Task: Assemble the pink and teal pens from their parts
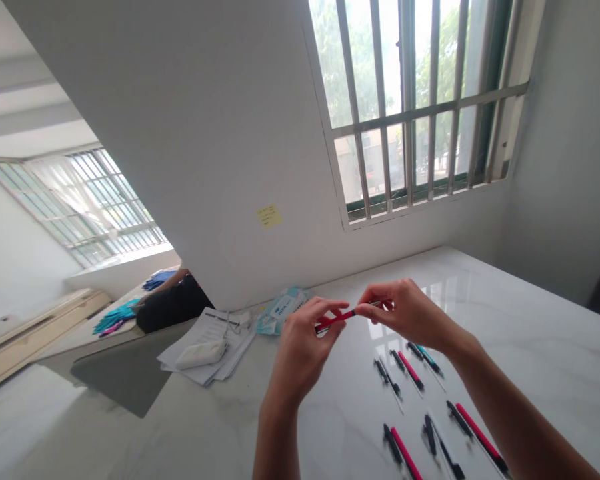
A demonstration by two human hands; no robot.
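Note:
A red pen with black parts (348, 314) is held slanted above the table between my two hands. My left hand (305, 343) pinches its left end between thumb and fingers. At the other end my right hand (405, 312) closes its fingertips on the pen; those fingers partly cover it. Below my right hand and forearm, taken-apart pens lie in groups on the marble-patterned table. Among them are a red barrel (411, 371), a teal barrel (429, 359), a black barrel (391, 376) and, nearer me, another red barrel (481, 437), with black pieces and thin white refills beside them.
The white table (545, 333) meets the wall behind. Left of my hands lie papers (173, 360), a white device (201, 354) with a cable, and a blue-white wipes packet (280, 313). A yellow note (269, 216) sticks to the wall, left of a barred window (407, 117).

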